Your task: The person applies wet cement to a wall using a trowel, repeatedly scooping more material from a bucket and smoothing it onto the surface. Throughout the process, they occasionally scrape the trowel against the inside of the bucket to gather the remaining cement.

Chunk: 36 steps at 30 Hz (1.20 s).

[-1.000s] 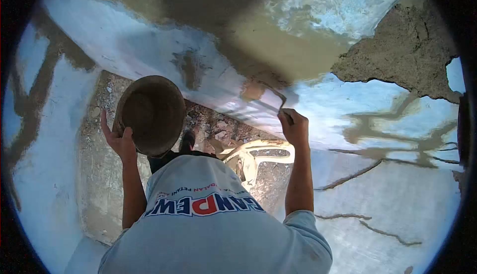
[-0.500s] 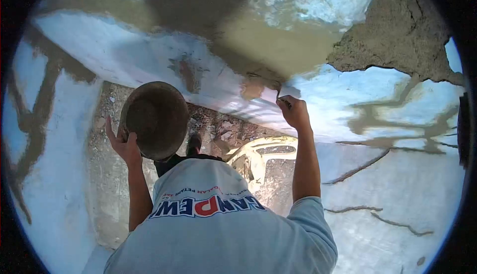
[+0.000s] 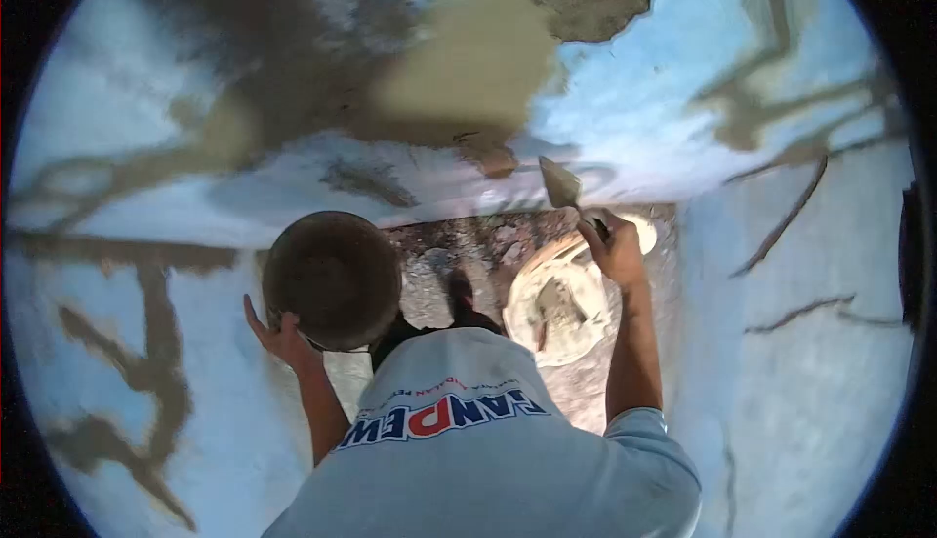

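Note:
My left hand [image 3: 286,340] grips a dark round bowl [image 3: 332,279] by its lower left side, thumb at the rim and one finger sticking out. The inside of the bowl is in shadow. In my right hand [image 3: 619,251] is a small pointing trowel [image 3: 559,184], its handle wrapped by the fingers and its blade angled up and left. The blade stands just in front of the pale blue wall [image 3: 644,109]. Left of the blade, a brownish patch [image 3: 493,159] of mortar shows on the wall.
A cream plastic chair [image 3: 517,299] stands below my right hand, with grey stuff on its seat. Rubble [image 3: 429,265] covers the floor around my foot [image 3: 461,294]. Side walls with cracks [image 3: 789,216] and mortar streaks [image 3: 161,362] rise on both sides.
The trowel has come away from the wall and its blade now shows in full. My view has turned, and the bowl and both hands appear lower and farther right.

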{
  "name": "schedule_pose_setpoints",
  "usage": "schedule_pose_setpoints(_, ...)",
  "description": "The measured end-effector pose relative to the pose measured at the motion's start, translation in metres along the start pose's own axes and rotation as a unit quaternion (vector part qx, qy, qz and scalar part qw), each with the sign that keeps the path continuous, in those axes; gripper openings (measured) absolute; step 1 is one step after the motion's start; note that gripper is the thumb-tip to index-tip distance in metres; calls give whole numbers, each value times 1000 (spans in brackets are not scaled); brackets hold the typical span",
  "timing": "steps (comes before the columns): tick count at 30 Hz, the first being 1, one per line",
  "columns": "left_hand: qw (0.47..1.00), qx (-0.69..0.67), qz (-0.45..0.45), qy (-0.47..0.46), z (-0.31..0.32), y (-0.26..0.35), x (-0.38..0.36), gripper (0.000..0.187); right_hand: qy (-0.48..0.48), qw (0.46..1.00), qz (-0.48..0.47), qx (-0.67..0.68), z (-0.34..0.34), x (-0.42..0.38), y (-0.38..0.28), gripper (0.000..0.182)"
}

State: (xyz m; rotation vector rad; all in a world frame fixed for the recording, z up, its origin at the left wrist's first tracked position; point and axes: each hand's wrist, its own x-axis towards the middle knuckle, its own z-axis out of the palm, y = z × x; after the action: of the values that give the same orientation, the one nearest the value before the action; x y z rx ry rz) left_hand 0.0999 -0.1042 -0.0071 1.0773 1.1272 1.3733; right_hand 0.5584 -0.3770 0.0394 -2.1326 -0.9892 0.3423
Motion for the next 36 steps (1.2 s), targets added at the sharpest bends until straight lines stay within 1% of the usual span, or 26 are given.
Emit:
schedule_pose_setpoints(1,1000,-17,-12,-10,-2,1,5,91,31,996,22,75,19,-9,-7,19)
schedule_pose_setpoints(3,999,6,-18,-38,-10,-3,22,91,135,986,-51,79,86,-21,14,15)
schedule_pose_setpoints(5,998,1,-34,-59,-5,0,30,92,214,972,-12,93,138,-27,-3,14)
schedule_pose_setpoints(6,999,-22,-40,-29,15,12,26,91,200,969,51,137,158,-29,-10,14)
schedule_pose_setpoints(7,998,-24,-53,-41,20,16,27,92,185,959,110,183,169,-26,-21,15)
schedule_pose_setpoints(8,996,-27,-65,-52,23,17,31,93,220,955,68,186,177,-22,-29,18)
schedule_pose_setpoints(9,994,-27,-80,-65,27,19,43,95,253,949,63,176,189,-12,-27,18)
schedule_pose_setpoints(10,992,-7,-74,-104,19,17,55,95,283,943,57,166,201,-1,-21,18)
schedule_pose_setpoints(11,990,-1,-75,-122,13,18,62,95,312,936,52,153,209,7,-17,17)
schedule_pose_setpoints(13,985,3,-78,-157,6,16,81,95,401,901,25,164,200,28,-34,16)
schedule_pose_setpoints(14,979,-23,-69,-192,-5,10,94,88,444,880,10,167,196,38,-40,16)
schedule_pose_setpoints(17,965,-17,-50,-258,-21,8,111,89,487,865,0,121,197,59,-32,17)
schedule_pose_setpoints(18,973,2,-69,-219,-8,22,102,89,479,872,44,93,199,64,-30,17)
schedule_pose_setpoints(20,965,42,-51,-253,-26,11,119,91,500,862,46,69,202,74,-34,18)
schedule_pose_setpoints(21,962,48,-57,-261,-31,9,126,92,510,857,49,58,206,77,-36,18)
schedule_pose_setpoints(22,959,53,-63,-270,-36,7,132,93,495,866,78,8,212,79,-37,18)
schedule_pose_setpoints(24,956,36,-106,-270,-43,6,143,97,498,862,63,65,227,81,-45,17)
schedule_pose_setpoints(25,952,61,-109,-280,-47,8,150,97,499,860,54,94,233,83,-48,17)
schedule_pose_setpoints(27,941,111,-117,-299,-58,11,159,98,505,858,38,84,252,85,-52,17)
schedule_pose_setpoints(30,945,86,-116,-295,-58,9,156,97,507,860,27,55,302,89,-43,16)
schedule_pose_setpoints(33,943,71,-131,-299,-54,14,151,96,493,866,23,83,330,83,-53,16)
schedule_pose_setpoints(34,943,69,-113,-306,-58,9,155,96,487,869,24,78,340,82,-55,15)
schedule_pose_setpoints(36,942,63,-78,-321,-69,-6,163,94,410,900,50,141,356,72,-57,18)
